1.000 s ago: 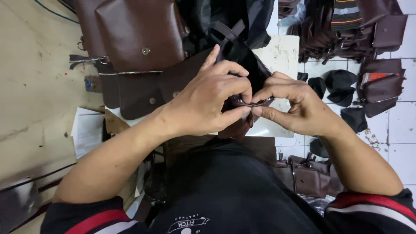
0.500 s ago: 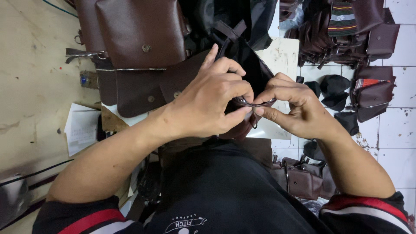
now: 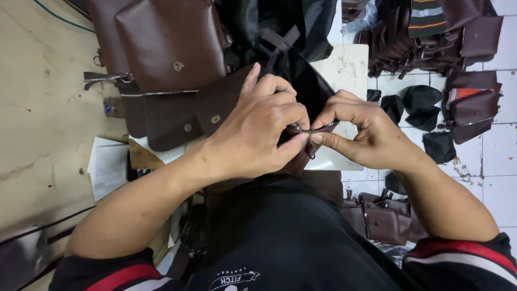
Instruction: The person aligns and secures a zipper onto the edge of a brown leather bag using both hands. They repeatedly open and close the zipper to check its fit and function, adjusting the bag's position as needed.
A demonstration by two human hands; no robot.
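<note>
There is one view only, from a camera worn on the person's head, looking steeply down along the chest and forearms. It sits close: the left hand (image 3: pixel 258 132) and right hand (image 3: pixel 361 134) meet near the middle of the frame, with the black shirt filling the lower edge. The pale wooden worktop (image 3: pixel 43 108) runs down the left side, a white tiled floor (image 3: pixel 498 156) shows at the right, and the flat brown leather flap pouch with a round snap (image 3: pixel 172 43) lies at the top, farthest from the lens
</note>
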